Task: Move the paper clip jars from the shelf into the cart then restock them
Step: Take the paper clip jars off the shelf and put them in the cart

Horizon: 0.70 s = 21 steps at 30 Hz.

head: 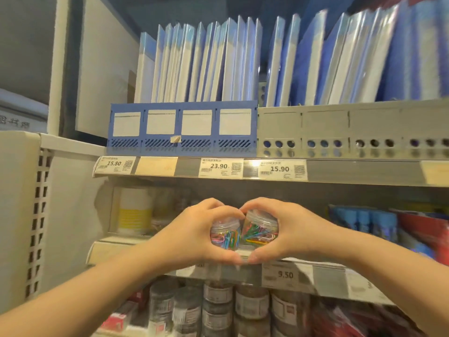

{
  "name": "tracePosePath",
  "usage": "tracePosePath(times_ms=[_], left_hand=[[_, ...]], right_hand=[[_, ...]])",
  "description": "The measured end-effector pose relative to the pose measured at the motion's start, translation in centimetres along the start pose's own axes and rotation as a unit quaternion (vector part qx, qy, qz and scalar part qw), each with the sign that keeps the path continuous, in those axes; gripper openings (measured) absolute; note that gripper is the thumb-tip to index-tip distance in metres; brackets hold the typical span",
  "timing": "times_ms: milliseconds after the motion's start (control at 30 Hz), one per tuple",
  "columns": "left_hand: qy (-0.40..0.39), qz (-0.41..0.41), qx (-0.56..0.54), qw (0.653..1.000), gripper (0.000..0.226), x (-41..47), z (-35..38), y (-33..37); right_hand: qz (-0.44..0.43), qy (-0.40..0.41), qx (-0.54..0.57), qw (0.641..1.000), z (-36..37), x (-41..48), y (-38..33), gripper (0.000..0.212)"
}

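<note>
jars (260,230) half hidden, tubs (216,312) blurred, perhaps pins

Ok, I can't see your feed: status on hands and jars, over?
Left hand grips left jar. Right hand grips right jar. Jars side by side before the shelf edge. Cart not in view.

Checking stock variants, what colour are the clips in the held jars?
Multicoloured paper clips: pink, blue, green, yellow. Head view shows them best.
</note>
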<state>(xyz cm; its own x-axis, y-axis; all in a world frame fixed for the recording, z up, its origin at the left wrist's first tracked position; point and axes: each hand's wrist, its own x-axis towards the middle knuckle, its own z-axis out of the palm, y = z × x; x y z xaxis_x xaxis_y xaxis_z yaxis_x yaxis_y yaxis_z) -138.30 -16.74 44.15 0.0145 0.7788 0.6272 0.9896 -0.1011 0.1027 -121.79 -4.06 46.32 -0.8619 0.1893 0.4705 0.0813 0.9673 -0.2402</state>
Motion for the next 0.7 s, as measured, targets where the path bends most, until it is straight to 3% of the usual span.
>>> tracePosePath(times_ms=[133, 400, 567, 700], left_hand=[[-0.005, 0.056, -0.037, 0.998, 0.063, -2.0, 0.5, 4.1], [-0.046, 0.14, -0.152, 0.977, 0.06, -9.3, 2.5, 13.3], [-0.11, 0.174, -0.202, 0.958, 0.067, -13.2, 4.1, 21.4], [-0.121, 0.249, -0.224, 0.934, 0.066, -15.4, 4.8, 29.8]], right_hand=[[0.049, 0.014, -0.015, 0.999, -0.9, -6.2, -2.8, 0.064], [0.172, 0.028, -0.078, 0.981, -0.6, -20.3, -10.9, 0.071], [0.274, 0.029, -0.09, 0.957, -1.3, -30.1, -15.6, 0.073], [0.348, 0.049, -0.088, 0.932, -3.6, -39.2, -19.8, 0.076]])
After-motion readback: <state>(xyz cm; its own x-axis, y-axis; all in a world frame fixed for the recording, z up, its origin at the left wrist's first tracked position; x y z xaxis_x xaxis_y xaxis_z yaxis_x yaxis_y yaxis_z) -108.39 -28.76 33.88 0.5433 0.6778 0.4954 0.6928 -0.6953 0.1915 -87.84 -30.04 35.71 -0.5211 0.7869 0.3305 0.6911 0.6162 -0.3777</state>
